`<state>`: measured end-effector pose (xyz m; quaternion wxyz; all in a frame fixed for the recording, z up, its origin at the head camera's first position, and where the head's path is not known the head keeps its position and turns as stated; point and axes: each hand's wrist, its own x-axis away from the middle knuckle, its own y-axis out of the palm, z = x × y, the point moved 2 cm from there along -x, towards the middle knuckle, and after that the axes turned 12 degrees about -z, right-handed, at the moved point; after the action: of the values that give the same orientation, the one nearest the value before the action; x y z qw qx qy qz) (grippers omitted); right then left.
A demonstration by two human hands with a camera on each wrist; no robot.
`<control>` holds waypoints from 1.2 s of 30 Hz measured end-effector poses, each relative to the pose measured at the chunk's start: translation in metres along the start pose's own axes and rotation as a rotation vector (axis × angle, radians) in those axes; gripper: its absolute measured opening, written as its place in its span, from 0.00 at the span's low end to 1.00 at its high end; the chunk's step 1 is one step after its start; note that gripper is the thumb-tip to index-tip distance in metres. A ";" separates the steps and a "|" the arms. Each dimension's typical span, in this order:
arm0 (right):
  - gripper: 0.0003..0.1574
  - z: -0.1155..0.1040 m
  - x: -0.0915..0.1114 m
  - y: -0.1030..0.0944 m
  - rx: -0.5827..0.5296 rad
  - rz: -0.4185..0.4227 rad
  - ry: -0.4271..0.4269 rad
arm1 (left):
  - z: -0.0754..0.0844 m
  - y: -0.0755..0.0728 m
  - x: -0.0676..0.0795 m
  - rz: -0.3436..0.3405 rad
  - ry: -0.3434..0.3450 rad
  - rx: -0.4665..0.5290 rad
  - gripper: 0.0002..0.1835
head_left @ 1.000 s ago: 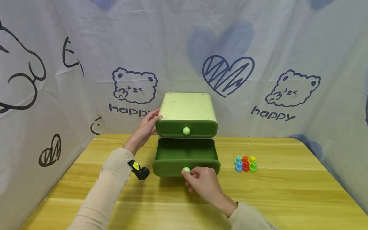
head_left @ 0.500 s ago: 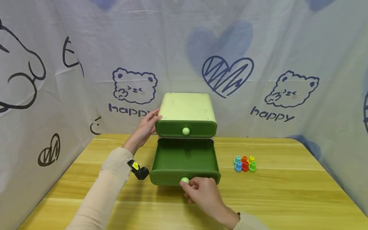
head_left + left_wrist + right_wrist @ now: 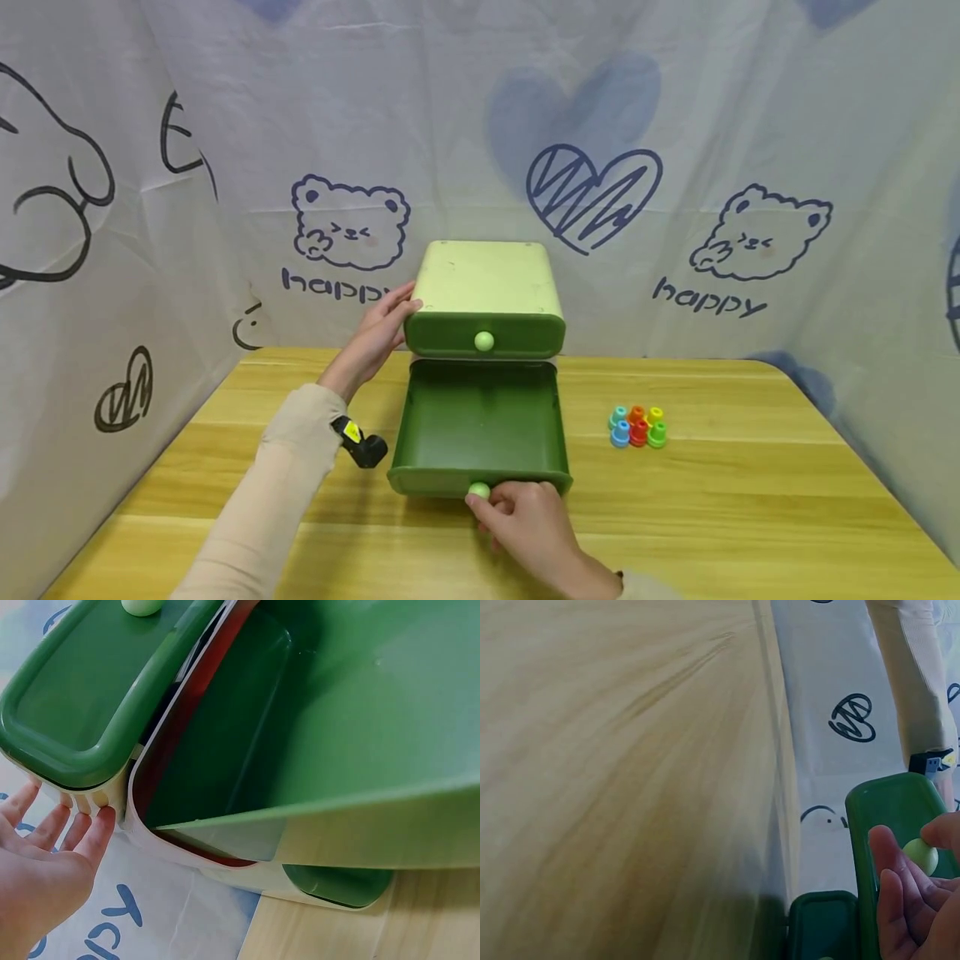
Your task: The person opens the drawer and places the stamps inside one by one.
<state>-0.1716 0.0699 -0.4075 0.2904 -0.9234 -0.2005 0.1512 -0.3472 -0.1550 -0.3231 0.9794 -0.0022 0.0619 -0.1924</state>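
Observation:
A small cream-and-green drawer cabinet (image 3: 487,279) stands on the table, its top drawer (image 3: 442,337) closed. Below that, a green drawer (image 3: 480,482) is pulled far out, and its inside looks bare. My right hand (image 3: 528,529) pinches the pale round knob (image 3: 479,491) on this drawer between thumb and fingers; the right wrist view also shows the knob (image 3: 921,856) there. My left hand (image 3: 375,332) rests against the cabinet's left side near the top. In the left wrist view its extended fingers (image 3: 94,836) touch the cream side wall.
Several small coloured pegs (image 3: 637,427) stand grouped on the wooden table (image 3: 712,500), right of the cabinet. A lower green drawer front (image 3: 337,883) shows beneath the pulled-out one. Printed cloth (image 3: 465,125) hangs behind and at both sides.
The drawer has slid out toward me, with my right hand moving along on its knob. More of the drawer's inside shows. My left hand has stayed on the cabinet's side.

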 end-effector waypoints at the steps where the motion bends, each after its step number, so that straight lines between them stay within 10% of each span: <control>1: 0.22 0.001 0.000 0.001 0.003 -0.001 0.002 | 0.000 0.000 0.001 -0.002 0.002 -0.004 0.35; 22: 0.16 -0.009 0.020 -0.021 -0.053 -0.342 0.064 | -0.002 -0.004 0.003 0.006 0.003 -0.007 0.34; 30: 0.13 -0.024 0.032 -0.073 -0.009 -0.131 -0.071 | 0.000 -0.002 0.002 -0.001 0.010 -0.002 0.34; 36: 0.15 -0.006 0.029 -0.117 -0.066 -0.039 0.071 | -0.001 0.000 0.000 0.002 0.004 0.005 0.34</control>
<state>-0.1764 0.1682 -0.3379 0.2696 -0.9332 -0.2127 0.1060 -0.3475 -0.1548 -0.3236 0.9795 0.0007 0.0634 -0.1914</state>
